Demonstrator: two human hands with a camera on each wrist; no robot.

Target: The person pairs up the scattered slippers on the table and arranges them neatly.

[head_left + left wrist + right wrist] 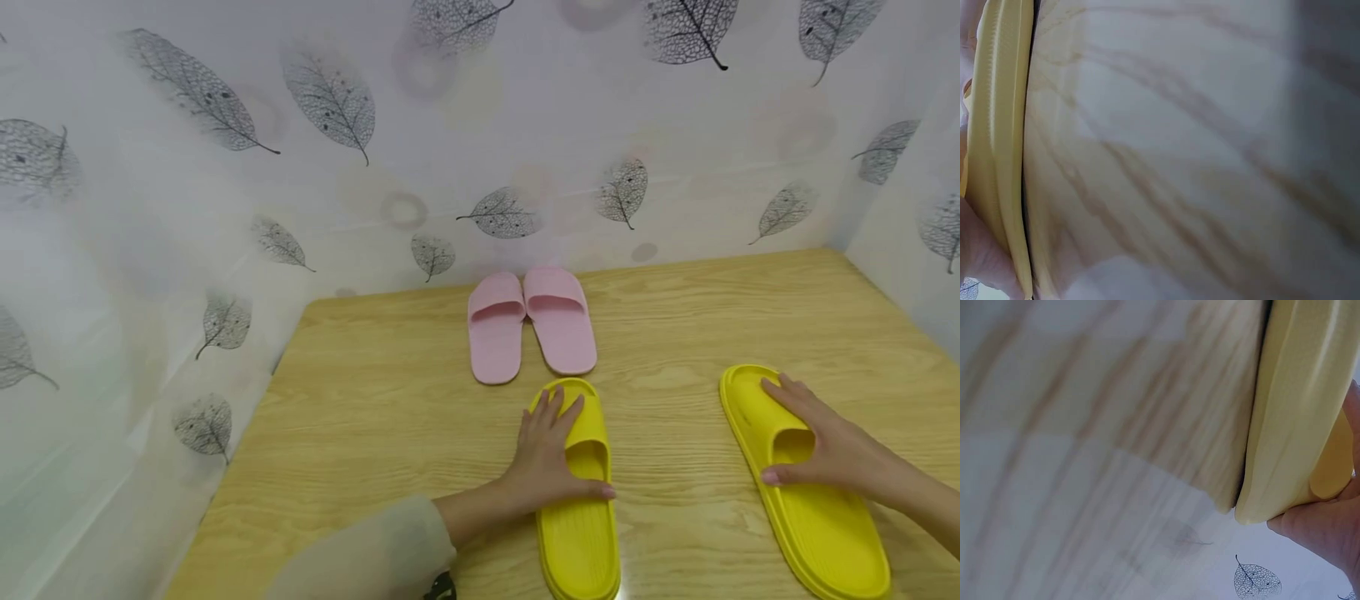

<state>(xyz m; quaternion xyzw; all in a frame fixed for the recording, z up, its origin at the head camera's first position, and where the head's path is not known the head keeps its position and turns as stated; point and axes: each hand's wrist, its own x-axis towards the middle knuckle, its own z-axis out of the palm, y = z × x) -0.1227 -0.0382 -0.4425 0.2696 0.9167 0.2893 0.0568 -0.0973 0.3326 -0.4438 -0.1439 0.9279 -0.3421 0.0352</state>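
Note:
Two yellow slippers lie on the wood-grain tabletop in the head view, toes pointing to the back. My left hand (543, 467) spans the middle yellow slipper (579, 546), fingers spread over its strap and thumb reaching its right edge. Over the right-hand yellow slipper (832, 542), my right hand (836, 446) lays its fingers on the strap, with the thumb at the left edge. The left wrist view shows a slipper's side (997, 137) with part of the hand against it. In the right wrist view, fingers meet the slipper's edge (1291, 394).
A pair of small pink slippers, left (495, 354) and right (567, 346), lies side by side just beyond the middle yellow slipper. The wood-grain tabletop (360, 408) ends at a pale leaf-printed covering (510, 125) at the back and sides.

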